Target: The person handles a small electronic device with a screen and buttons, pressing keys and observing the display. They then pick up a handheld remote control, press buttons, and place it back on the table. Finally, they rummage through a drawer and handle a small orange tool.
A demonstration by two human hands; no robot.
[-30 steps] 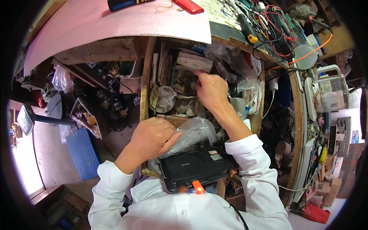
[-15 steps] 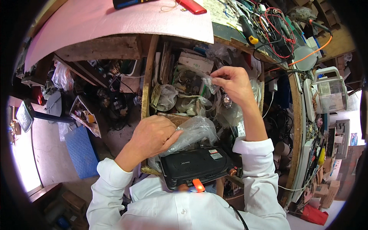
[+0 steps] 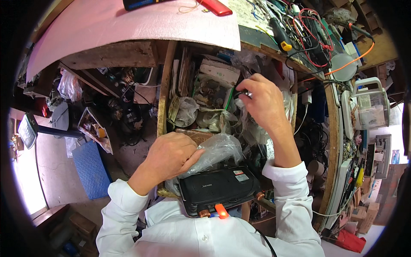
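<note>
In front of me an open wooden drawer (image 3: 162, 107) is crowded with bags and small parts. My left hand (image 3: 171, 156) is closed over its near left part, gripping a clear plastic bag (image 3: 220, 147) that stretches to the right. Over the drawer's right half, my right hand (image 3: 265, 100) pinches a small dark thing at its fingertips, too small to name. Left of these fingertips sits a clear bag of small round pieces (image 3: 212, 92), with a green edge. A crumpled clear bag (image 3: 186, 111) lies at the drawer's left side.
A black case (image 3: 218, 190) with a lit orange piece rests against my lap. Beyond the drawer is a bench with a pink sheet (image 3: 141, 25), a screwdriver (image 3: 280, 34) and tangled red and black leads (image 3: 310, 34). A blue panel (image 3: 90, 171) stands at left.
My right hand has shifted slightly nearer; a dark thing now shows at its fingertips where clear plastic was. The watch seen below it is now covered. My left hand has barely moved.
</note>
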